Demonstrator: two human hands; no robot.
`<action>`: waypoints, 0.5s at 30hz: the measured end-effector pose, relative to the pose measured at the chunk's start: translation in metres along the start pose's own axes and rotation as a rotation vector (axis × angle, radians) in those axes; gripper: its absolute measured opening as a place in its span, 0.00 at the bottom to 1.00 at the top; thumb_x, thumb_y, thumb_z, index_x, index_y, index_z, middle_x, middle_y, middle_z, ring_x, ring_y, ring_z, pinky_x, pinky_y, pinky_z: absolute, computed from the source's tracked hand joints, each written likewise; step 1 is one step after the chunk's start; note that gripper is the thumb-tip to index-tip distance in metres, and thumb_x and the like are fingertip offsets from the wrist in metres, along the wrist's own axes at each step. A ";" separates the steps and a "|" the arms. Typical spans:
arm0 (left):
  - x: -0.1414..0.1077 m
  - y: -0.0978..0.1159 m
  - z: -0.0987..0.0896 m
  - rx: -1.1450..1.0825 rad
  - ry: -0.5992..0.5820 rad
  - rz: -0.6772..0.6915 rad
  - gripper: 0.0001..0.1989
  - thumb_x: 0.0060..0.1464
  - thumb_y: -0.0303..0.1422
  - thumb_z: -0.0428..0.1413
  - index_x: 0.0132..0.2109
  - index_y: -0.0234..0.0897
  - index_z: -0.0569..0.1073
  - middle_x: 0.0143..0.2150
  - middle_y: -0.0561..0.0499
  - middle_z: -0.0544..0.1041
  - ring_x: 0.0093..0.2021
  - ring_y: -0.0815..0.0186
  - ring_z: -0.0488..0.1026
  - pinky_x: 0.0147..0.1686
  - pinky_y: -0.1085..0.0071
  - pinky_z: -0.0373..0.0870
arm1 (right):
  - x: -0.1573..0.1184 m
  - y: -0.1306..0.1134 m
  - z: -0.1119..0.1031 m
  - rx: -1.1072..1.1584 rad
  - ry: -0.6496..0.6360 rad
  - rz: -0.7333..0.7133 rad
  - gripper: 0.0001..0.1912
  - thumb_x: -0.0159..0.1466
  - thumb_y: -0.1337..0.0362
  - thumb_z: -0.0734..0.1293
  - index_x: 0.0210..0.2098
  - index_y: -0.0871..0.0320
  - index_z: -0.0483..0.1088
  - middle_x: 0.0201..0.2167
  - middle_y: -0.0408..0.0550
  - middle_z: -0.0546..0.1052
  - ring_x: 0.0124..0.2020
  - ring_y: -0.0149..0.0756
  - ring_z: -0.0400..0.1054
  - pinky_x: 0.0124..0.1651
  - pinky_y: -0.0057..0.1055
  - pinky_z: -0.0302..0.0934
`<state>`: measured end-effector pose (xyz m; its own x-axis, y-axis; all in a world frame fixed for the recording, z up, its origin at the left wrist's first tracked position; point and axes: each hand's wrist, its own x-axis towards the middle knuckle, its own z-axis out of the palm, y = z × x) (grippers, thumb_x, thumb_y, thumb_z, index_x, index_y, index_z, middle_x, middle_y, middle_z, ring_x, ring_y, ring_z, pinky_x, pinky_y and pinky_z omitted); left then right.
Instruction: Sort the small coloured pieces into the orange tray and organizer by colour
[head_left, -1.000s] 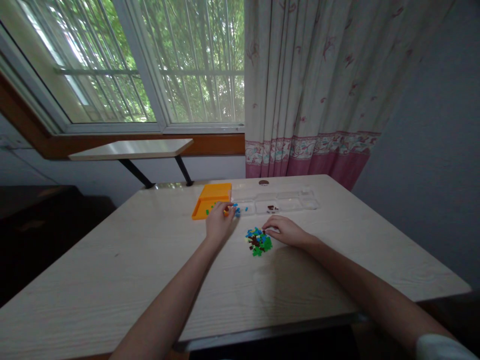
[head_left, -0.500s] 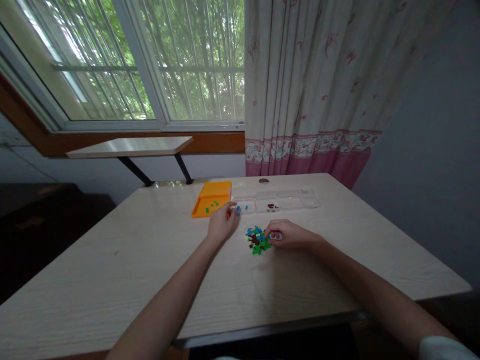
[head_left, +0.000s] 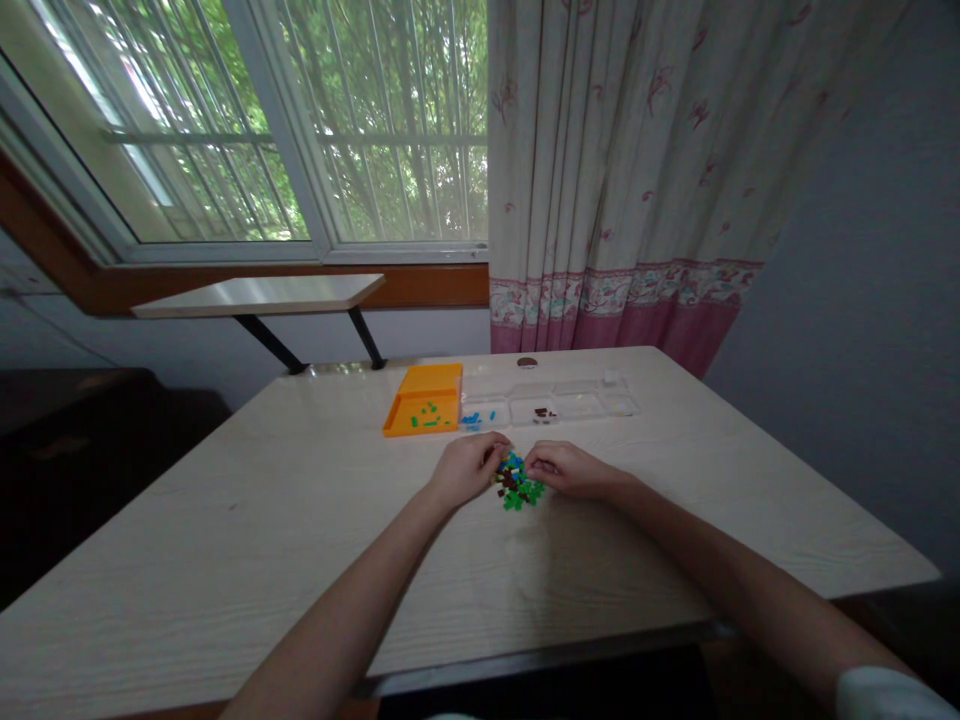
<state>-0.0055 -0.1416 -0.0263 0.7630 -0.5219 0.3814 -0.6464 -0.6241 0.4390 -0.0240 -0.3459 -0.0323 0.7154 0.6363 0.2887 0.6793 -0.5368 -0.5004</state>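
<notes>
A pile of small green, brown, blue and pale pieces (head_left: 517,484) lies on the table between my hands. My left hand (head_left: 466,468) is at the pile's left edge, its fingers bent together over the pieces. At the right edge, my right hand (head_left: 562,468) has its fingers curled in a pinch. Whatever either hand holds is too small to make out. Behind them, an open orange box (head_left: 405,422) has green pieces in it. Beside it, a clear divided tray (head_left: 577,404) has blue pieces in its left compartment and brown ones in another.
The wooden table (head_left: 300,560) reaches to the wall below the window. A raised shelf (head_left: 262,292) on black legs stands at the back left. A brown round spot (head_left: 527,362) is near the back edge, in front of the curtain (head_left: 600,200).
My left hand has moved from the clear tray's left compartment toward me, down to the pile. My right hand has shifted slightly left over the pieces.
</notes>
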 end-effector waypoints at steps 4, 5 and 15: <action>-0.003 0.008 -0.001 -0.006 -0.062 0.047 0.11 0.52 0.34 0.47 0.38 0.38 0.72 0.26 0.53 0.73 0.25 0.71 0.66 0.25 0.77 0.58 | 0.002 0.007 0.005 0.077 0.101 0.080 0.09 0.61 0.62 0.59 0.32 0.61 0.67 0.26 0.44 0.68 0.27 0.28 0.61 0.30 0.23 0.55; -0.003 0.010 0.000 -0.005 -0.080 0.055 0.10 0.52 0.35 0.48 0.38 0.38 0.72 0.25 0.53 0.73 0.24 0.72 0.66 0.25 0.78 0.58 | 0.002 0.009 0.006 0.089 0.120 0.100 0.10 0.61 0.61 0.59 0.32 0.61 0.67 0.26 0.44 0.68 0.27 0.28 0.61 0.30 0.23 0.55; -0.004 0.012 0.004 0.006 -0.092 0.069 0.11 0.49 0.38 0.51 0.38 0.39 0.71 0.23 0.56 0.70 0.23 0.73 0.65 0.24 0.79 0.57 | 0.004 0.011 0.009 0.235 0.118 0.133 0.13 0.61 0.59 0.57 0.31 0.61 0.66 0.27 0.45 0.68 0.29 0.30 0.60 0.31 0.24 0.54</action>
<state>-0.0164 -0.1496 -0.0255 0.7141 -0.6148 0.3347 -0.6979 -0.5880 0.4089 -0.0150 -0.3440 -0.0442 0.8193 0.4923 0.2939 0.5313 -0.4592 -0.7119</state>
